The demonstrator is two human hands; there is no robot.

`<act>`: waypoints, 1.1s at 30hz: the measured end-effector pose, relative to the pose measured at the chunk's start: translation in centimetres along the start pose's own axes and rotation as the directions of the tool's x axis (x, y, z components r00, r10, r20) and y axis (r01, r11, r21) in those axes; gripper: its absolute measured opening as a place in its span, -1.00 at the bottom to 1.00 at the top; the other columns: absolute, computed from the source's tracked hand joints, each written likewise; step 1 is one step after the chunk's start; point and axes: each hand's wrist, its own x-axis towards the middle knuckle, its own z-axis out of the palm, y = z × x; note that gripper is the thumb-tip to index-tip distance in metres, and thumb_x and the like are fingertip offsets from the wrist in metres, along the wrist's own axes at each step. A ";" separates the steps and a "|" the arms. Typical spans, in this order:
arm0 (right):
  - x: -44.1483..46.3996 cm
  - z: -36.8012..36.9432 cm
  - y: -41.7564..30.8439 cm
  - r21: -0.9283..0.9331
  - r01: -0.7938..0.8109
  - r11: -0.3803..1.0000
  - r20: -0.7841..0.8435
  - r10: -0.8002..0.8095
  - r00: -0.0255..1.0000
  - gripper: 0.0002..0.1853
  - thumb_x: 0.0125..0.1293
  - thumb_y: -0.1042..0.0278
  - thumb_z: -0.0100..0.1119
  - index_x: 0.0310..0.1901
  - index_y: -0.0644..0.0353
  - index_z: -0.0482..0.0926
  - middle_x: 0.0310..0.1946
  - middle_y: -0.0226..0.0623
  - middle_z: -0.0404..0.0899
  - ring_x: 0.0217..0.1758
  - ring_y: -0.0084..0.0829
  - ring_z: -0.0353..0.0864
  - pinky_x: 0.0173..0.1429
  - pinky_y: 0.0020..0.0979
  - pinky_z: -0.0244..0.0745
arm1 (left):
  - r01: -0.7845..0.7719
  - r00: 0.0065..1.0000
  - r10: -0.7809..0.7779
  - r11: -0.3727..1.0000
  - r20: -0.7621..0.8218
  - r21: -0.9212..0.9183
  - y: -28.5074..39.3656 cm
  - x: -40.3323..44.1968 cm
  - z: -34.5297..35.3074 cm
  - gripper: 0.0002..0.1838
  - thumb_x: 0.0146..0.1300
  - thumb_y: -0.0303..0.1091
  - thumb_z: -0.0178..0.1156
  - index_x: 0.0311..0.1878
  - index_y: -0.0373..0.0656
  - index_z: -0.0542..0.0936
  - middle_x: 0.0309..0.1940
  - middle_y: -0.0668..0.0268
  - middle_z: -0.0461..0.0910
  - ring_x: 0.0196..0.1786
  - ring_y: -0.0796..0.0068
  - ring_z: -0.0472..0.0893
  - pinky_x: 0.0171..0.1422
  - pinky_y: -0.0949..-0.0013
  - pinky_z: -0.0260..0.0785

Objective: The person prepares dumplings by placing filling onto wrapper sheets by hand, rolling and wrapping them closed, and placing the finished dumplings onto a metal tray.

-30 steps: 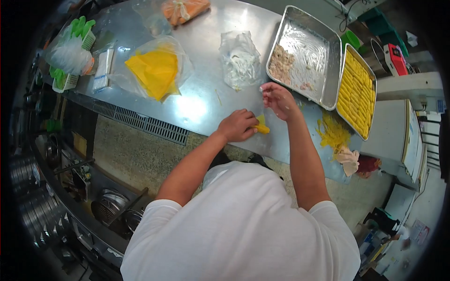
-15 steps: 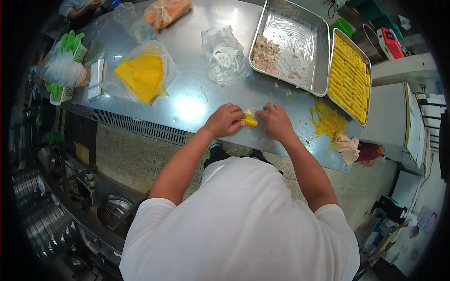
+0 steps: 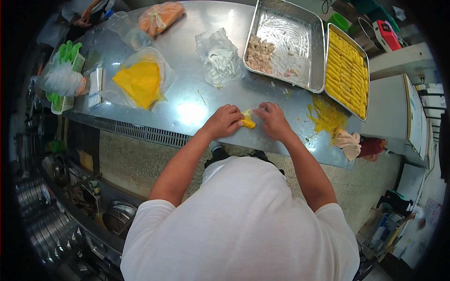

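On the metal table [image 3: 187, 96], close to its front edge, lies a small yellow roll [image 3: 248, 123] with a paler, crinkled upper part. My left hand [image 3: 224, 122] is closed on the left end of this roll, its fingers wrapped over the top. Just right of it, my right hand [image 3: 273, 121] has curled fingers by the pale edge of the wrapper; whatever is between the fingertips is too small to name. Yellow sheets [image 3: 139, 80] lie stacked on a plastic bag to the left. Behind the hands, a metal tray [image 3: 284, 74] holds a pale minced filling [image 3: 259, 52].
A second tray [image 3: 367, 89] is filled with yellow rolls [image 3: 347, 70]. Yellow scraps [image 3: 326, 116] and a pale cloth [image 3: 347, 144] lie at right. A crumpled plastic bag [image 3: 219, 61], an orange bag [image 3: 161, 18] and a basket [image 3: 78, 62] stand farther back. Another person's hands [image 3: 83, 21] show top left.
The view has shifted slightly. My right fingers have moved a little and the wrapper's pale edge looks more crumpled beside the roll. My left hand stays on the roll.
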 end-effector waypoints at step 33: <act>2.3 2.8 -1.5 -0.075 -0.033 0.997 -0.262 0.012 0.965 -0.70 0.24 0.33 0.32 0.02 0.05 0.65 -0.02 -0.22 0.56 0.14 -0.11 0.50 0.24 -0.07 0.40 | 0.109 0.974 -0.122 0.991 0.189 0.076 0.2 4.8 -1.7 -0.75 0.44 -0.19 0.23 0.03 -0.11 0.67 -0.01 0.15 0.57 0.01 0.08 0.65 0.09 0.13 0.54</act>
